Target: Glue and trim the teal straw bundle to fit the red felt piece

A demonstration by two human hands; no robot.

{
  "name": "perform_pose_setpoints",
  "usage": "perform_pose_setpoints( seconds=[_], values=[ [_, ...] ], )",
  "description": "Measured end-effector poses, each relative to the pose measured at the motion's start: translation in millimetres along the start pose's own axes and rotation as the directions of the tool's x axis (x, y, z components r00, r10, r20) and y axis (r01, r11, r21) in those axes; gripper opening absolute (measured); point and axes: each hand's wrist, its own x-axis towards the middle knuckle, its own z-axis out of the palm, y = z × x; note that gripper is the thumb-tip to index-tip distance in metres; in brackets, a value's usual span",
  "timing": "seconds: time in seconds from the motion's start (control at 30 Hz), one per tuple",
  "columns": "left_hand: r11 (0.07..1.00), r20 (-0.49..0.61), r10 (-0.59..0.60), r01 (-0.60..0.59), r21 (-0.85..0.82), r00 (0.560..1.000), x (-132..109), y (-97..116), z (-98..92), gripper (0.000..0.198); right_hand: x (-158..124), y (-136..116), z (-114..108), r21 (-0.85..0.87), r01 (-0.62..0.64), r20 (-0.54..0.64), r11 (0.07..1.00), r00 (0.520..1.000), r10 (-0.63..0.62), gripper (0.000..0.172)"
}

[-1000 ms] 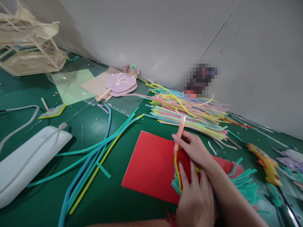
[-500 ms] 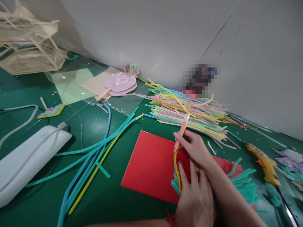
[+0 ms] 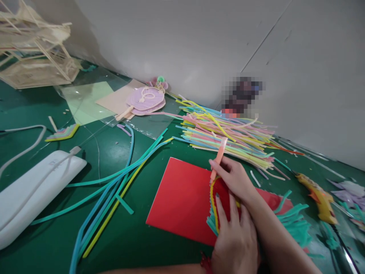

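My right hand [image 3: 235,177] grips a slim orange craft knife [image 3: 219,156], its paler end pointing up and its lower end at the top edge of a small red piece [image 3: 222,188]. Yellow trim outlines this piece, with a fringe of teal strips [image 3: 211,224] along its left side. My left hand [image 3: 235,238] lies flat over the piece, fingers spread and pressing on it. Under both is a red card [image 3: 179,201] on the green table. The right wrist crosses above the left hand and hides part of the piece.
A pile of coloured strips [image 3: 225,129] lies beyond the hands. To the right are a yellow glue gun [image 3: 319,198] and teal cut strips [image 3: 296,224]. Long blue and yellow strips [image 3: 114,190], a white power strip [image 3: 37,190] and a stick model [image 3: 37,57] are leftward.
Almost nothing differs. The upper end of the orange craft knife has tipped very slightly to the left; both hands keep their places.
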Motion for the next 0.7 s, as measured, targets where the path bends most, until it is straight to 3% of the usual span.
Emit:
perform_pose_setpoints(
  seconds=[0.13, 0.33, 0.53, 0.7],
  values=[
    [1.0, -0.002, -0.006, 0.006, 0.02, 1.0, 0.8, -1.1, -1.7, 0.044, 2.3, 1.5, -1.0, 0.096, -0.05, -0.172, 0.994, 0.983, 0.066, 0.039],
    [1.0, 0.007, -0.006, 0.005, 0.021, 1.0, 1.4, -1.1, -3.9, 0.044, 1.4, 0.7, -0.2, 0.094, -0.03, -0.046, 0.995, 0.998, 0.035, 0.04],
    [1.0, 0.006, -0.002, 0.002, 0.02, 1.0, 2.0, -1.9, -4.1, 0.045, 3.9, 5.4, -1.2, 0.055, -0.065, -0.22, 0.996, 0.973, 0.075, 0.042],
    [1.0, 0.014, -0.001, 0.001, 0.023, 1.0, 1.7, -2.5, -4.2, 0.044, 2.5, 3.1, -0.1, 0.118, -0.043, -0.102, 0.992, 0.993, 0.056, 0.039]
  ],
)
